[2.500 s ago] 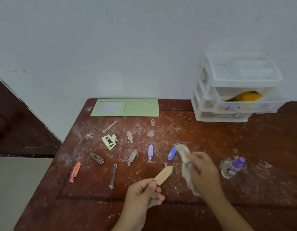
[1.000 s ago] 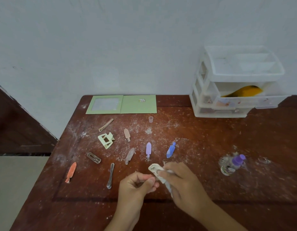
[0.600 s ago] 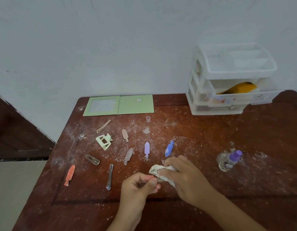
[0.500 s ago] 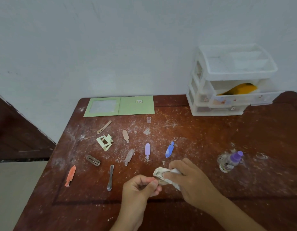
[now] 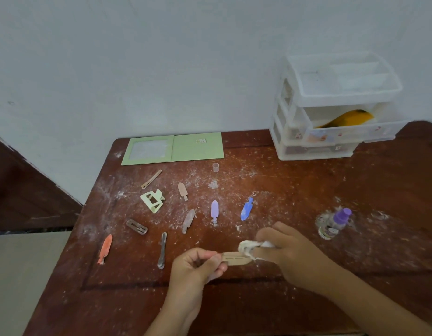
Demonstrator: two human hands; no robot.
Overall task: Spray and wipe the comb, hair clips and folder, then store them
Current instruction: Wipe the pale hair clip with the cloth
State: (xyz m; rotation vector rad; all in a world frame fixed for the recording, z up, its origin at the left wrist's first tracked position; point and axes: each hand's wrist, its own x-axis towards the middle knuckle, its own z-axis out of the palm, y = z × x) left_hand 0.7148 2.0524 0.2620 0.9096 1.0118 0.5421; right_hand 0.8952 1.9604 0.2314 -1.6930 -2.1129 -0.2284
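My left hand (image 5: 198, 266) pinches one end of a beige hair clip (image 5: 235, 259) just above the table's near half. My right hand (image 5: 286, 251) grips a crumpled white cloth (image 5: 247, 246) pressed against the clip's other end. Several more clips lie scattered on the dusty table: orange (image 5: 105, 248), blue (image 5: 246, 209), lilac (image 5: 214, 209), and a pale green claw clip (image 5: 153, 200). A green folder (image 5: 173, 148) lies open by the wall. An orange comb (image 5: 347, 118) rests in the middle drawer of the white drawer unit (image 5: 331, 107).
A small spray bottle with a purple cap (image 5: 335, 223) lies on its side right of my hands. A tiny clear cap (image 5: 215, 167) stands near the folder. The brown table (image 5: 355, 190) is streaked with white dust; its left edge drops to the floor.
The cloth has slid along the clip toward its right end, so most of the clip now shows between my hands. My left hand keeps its pinch.
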